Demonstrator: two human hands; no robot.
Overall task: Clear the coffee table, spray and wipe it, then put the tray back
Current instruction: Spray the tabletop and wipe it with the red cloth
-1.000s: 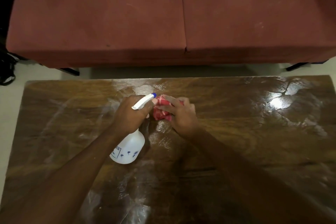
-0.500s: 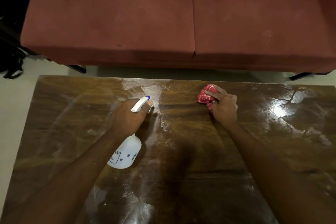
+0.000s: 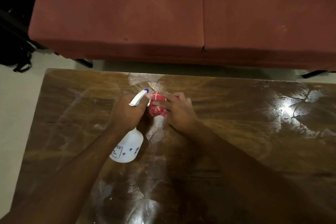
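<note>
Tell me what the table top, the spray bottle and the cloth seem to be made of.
The table top: likely dark wood or veneer with a glossy finish; grain lines show and light glares off wet streaks. The spray bottle: translucent white plastic, opaque white trigger head, blue tip. The cloth: soft fabric, red with pale marks, crumpled in folds.

A maroon sofa [image 3: 181,14] stands on pale floor [image 3: 16,100].

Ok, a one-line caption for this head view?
Left hand grips a spray bottle while right hand holds a red cloth on the streaked coffee table.
</note>
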